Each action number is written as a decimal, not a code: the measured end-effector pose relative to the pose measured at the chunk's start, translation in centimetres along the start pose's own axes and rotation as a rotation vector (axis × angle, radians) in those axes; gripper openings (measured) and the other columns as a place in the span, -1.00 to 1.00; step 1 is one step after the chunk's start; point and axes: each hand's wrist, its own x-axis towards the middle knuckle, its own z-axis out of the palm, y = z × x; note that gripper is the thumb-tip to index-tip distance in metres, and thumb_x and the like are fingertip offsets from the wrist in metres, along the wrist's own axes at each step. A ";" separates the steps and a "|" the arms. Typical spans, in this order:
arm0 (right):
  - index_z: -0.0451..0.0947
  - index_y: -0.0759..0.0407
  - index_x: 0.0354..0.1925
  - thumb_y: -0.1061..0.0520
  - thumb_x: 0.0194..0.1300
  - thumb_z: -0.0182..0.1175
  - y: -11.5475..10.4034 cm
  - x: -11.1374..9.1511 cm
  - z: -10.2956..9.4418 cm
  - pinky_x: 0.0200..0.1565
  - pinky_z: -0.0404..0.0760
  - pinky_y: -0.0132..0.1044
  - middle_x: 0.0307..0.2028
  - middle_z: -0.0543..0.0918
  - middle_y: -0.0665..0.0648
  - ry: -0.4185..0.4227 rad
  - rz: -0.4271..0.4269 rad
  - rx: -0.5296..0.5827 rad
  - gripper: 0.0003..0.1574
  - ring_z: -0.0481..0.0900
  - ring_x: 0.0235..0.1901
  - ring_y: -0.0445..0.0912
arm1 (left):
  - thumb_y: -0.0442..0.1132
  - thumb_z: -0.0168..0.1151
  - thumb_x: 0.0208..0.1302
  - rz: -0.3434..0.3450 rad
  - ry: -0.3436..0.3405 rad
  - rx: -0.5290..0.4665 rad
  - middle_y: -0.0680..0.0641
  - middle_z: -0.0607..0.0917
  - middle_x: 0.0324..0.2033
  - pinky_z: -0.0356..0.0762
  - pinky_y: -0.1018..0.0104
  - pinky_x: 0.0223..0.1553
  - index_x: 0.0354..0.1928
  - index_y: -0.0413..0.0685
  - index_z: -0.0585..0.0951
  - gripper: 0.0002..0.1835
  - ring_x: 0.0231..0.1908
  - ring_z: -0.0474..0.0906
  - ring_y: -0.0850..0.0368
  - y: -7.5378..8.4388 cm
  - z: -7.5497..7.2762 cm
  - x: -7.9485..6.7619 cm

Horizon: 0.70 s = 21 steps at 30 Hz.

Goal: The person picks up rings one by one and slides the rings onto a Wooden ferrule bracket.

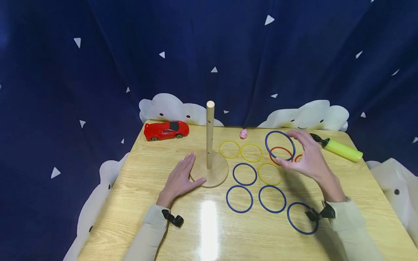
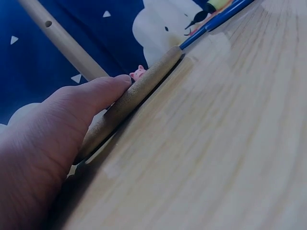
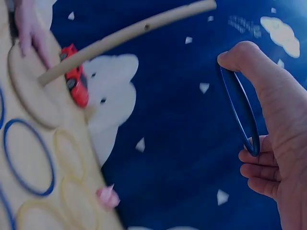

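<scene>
My left hand (image 1: 179, 181) rests at the near left of a round wooden base (image 1: 217, 174), from which a wooden post (image 1: 210, 137) rises upright. In the left wrist view, its thumb (image 2: 103, 91) lies over the base's edge. My right hand (image 1: 308, 156) holds a blue ring (image 1: 277, 131) above the table, between thumb and fingers. The right wrist view shows this blue ring (image 3: 234, 108) spanning from thumb to fingertips. Below the held ring lies a red ring (image 1: 281, 147), partly overlapped by it in the head view.
Several blue rings (image 1: 245, 163) and yellow rings (image 1: 229, 141) lie right of the base. A red toy car (image 1: 166, 130) stands at back left, a small pink pig (image 1: 243, 133) at the back. A yellow-green pump (image 1: 343, 149) lies at back right, partly behind my right hand.
</scene>
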 end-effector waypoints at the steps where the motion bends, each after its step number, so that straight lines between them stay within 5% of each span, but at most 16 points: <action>1: 0.59 0.29 0.19 0.09 -0.40 0.69 -0.5 0.8 0.1 0.23 0.31 -0.49 0.14 0.65 0.25 0.004 -0.025 0.014 0.07 0.50 0.19 0.09 | 0.65 0.02 0.23 0.000 -0.002 0.000 0.03 0.00 0.67 -0.10 0.09 0.63 0.69 0.01 -0.03 0.24 0.65 -0.17 0.15 0.0 0.0 0.0; 6: 0.61 0.32 0.18 -0.01 -0.36 0.66 -2.6 4.4 0.2 0.28 0.33 -0.51 0.12 0.66 0.29 0.025 -0.158 0.076 0.05 0.53 0.18 0.08 | 0.63 0.06 0.23 0.013 0.012 0.005 -0.01 0.03 0.66 -0.08 0.09 0.63 0.69 -0.02 0.00 0.24 0.65 -0.13 0.11 0.0 0.1 0.1; 15: 0.61 0.40 0.16 -0.57 -0.12 0.46 -6.0 9.9 0.8 0.28 0.39 -0.32 0.07 0.67 0.34 0.085 -0.338 0.050 0.24 0.53 0.13 0.22 | 0.62 0.09 0.22 0.011 0.021 0.005 -0.01 0.05 0.66 -0.07 0.07 0.63 0.68 -0.04 0.02 0.23 0.64 -0.09 0.09 0.1 -0.2 0.0; 21: 0.64 0.42 0.10 -0.63 -0.14 0.46 -8.5 12.6 1.4 0.26 0.42 -0.37 0.03 0.69 0.33 0.122 -0.392 0.135 0.28 0.55 0.09 0.18 | 0.64 0.06 0.21 0.000 0.013 -0.008 0.01 0.04 0.66 -0.09 0.09 0.63 0.69 -0.02 0.02 0.24 0.64 -0.12 0.13 0.2 0.0 -0.3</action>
